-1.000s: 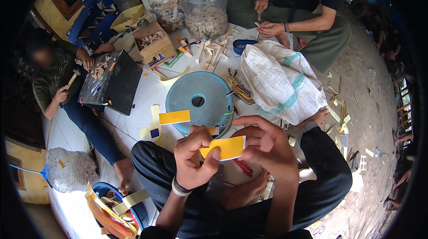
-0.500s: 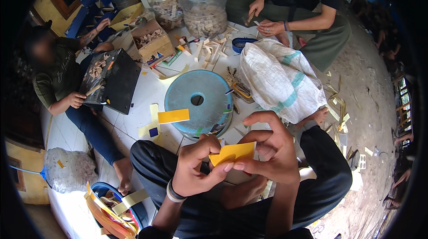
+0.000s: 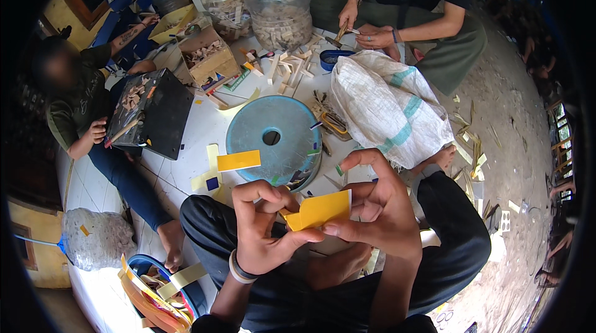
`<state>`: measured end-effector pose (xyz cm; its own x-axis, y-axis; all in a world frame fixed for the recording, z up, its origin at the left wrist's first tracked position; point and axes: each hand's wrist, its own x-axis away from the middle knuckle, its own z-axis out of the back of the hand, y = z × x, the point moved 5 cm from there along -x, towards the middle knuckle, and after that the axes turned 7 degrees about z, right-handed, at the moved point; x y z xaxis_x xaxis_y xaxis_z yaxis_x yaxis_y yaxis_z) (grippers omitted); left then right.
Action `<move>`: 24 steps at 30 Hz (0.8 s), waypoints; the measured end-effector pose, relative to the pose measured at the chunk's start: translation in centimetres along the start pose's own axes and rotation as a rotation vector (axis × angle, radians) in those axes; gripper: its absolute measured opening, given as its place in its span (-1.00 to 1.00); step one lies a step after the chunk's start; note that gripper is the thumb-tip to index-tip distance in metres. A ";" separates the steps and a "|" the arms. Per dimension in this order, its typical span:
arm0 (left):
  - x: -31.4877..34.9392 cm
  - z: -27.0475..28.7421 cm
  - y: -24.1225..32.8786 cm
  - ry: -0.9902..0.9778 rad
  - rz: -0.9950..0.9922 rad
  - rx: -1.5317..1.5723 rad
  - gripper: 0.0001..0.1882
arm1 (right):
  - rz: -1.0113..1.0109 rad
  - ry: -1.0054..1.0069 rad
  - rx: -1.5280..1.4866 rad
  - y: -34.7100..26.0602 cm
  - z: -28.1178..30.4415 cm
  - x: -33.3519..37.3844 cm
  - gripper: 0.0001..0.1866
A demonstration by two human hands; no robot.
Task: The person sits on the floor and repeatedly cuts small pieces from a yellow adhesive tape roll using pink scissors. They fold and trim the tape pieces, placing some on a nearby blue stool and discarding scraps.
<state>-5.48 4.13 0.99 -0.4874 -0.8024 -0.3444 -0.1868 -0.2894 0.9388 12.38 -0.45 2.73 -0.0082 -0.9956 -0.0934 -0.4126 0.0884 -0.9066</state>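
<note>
Between my two hands is a bent piece of yellow sheet (image 3: pixel 326 210) with a white edge, perhaps card or sticker paper. My left hand (image 3: pixel 261 224) pinches its left end, where a narrow flap is folded. My right hand (image 3: pixel 386 218) holds the right end with the thumb in front, its index finger raised and curved. Beyond my hands lies a round blue-green disc (image 3: pixel 248 128) with a hole in its middle. A flat yellow strip (image 3: pixel 239 160) overlaps its left edge, next to a pale cross-shaped piece (image 3: pixel 213 153) and a dark blue square (image 3: pixel 212 183).
A white woven sack (image 3: pixel 372 97) lies beyond my right knee. Wood pieces (image 3: pixel 288 69), a cardboard box (image 3: pixel 208 60) and a plastic jar (image 3: pixel 279 16) stand farther off. A tub of strips (image 3: pixel 198 286) is at lower left. Two people sit nearby, one holding a hammer (image 3: pixel 338 38).
The yellow piece has turned, showing a broader face and clearer fold. My left index finger has lifted and spread. The left person's hand has left the wooden handle; the far person's hammer has lowered.
</note>
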 end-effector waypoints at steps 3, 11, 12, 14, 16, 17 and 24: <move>0.3 0.2 0.3 0.015 -0.089 -0.081 -0.19 | -0.051 0.028 0.037 -0.2 0.1 0.1 -0.22; 0.9 0.0 0.7 0.235 -0.290 -0.146 -0.20 | 0.082 0.015 0.053 0.0 -0.1 -0.4 -0.23; 0.9 0.0 0.7 0.259 -0.279 -0.135 -0.21 | 0.134 0.029 0.086 0.0 -0.2 -0.4 -0.22; 1.0 0.1 0.8 0.306 -0.259 -0.112 -0.23 | 0.240 0.060 0.152 0.0 -0.3 -0.5 -0.20; 1.1 -0.2 0.7 0.346 -0.213 -0.090 -0.27 | 0.307 0.054 0.196 0.1 -0.4 -0.6 -0.19; 1.1 -0.4 0.7 0.366 -0.191 -0.081 -0.29 | 0.342 0.050 0.216 0.1 -0.5 -0.7 -0.18; 0.7 -1.2 -0.3 0.446 -0.084 0.002 -0.44 | 0.422 0.047 0.689 -0.5 -0.5 -0.8 -0.25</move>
<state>-4.77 3.03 0.51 -0.0552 -0.9229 -0.3811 -0.2121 -0.3621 0.9077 12.17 0.32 3.45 -0.0826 -0.8729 -0.4809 0.2881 0.4411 -0.8500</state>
